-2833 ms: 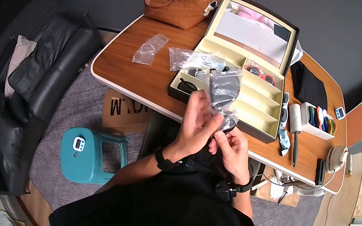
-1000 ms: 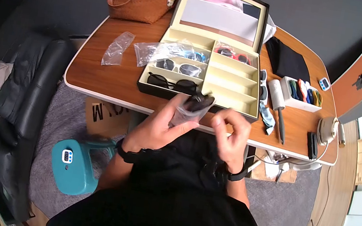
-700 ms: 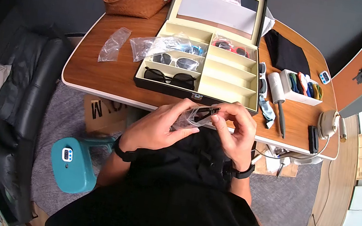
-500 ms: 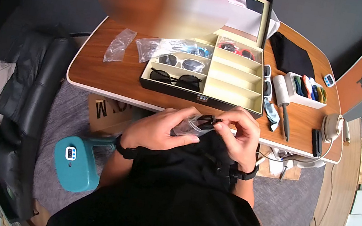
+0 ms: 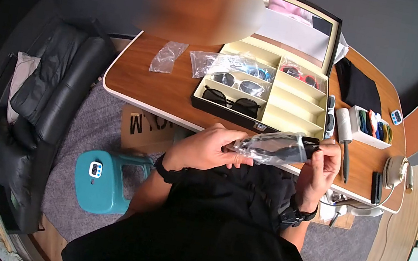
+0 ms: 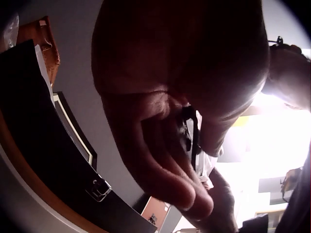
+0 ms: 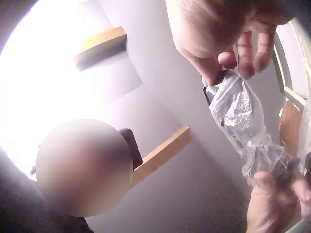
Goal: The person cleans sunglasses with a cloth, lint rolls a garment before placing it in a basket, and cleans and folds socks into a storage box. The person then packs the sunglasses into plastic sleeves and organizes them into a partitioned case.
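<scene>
Between my two hands stretches a clear plastic bag (image 5: 272,143) with a pair of dark sunglasses (image 5: 293,153) in it, held in front of the table edge. My left hand (image 5: 206,149) grips the left end, where a black temple arm (image 6: 195,141) shows beside the fingers in the left wrist view. At the other end, my right hand (image 5: 322,167) pinches a black part of the sunglasses at the bag's end. Behind the hands lies the open display case (image 5: 299,98), holding black sunglasses (image 5: 245,107), white-framed sunglasses (image 5: 251,87) and bagged red sunglasses (image 5: 310,81).
Loose plastic bags (image 5: 168,57) lie left of the case. To its right are white sunglasses (image 5: 330,119), a lint roller (image 5: 343,127), a white box (image 5: 374,139) of rolled cloths and a beige corded device (image 5: 394,171). A teal stool (image 5: 101,190) stands on the floor.
My right hand has moved right, away from the left, and the bag with the sunglasses now lies stretched out between them. Earlier it was bunched in my left hand.
</scene>
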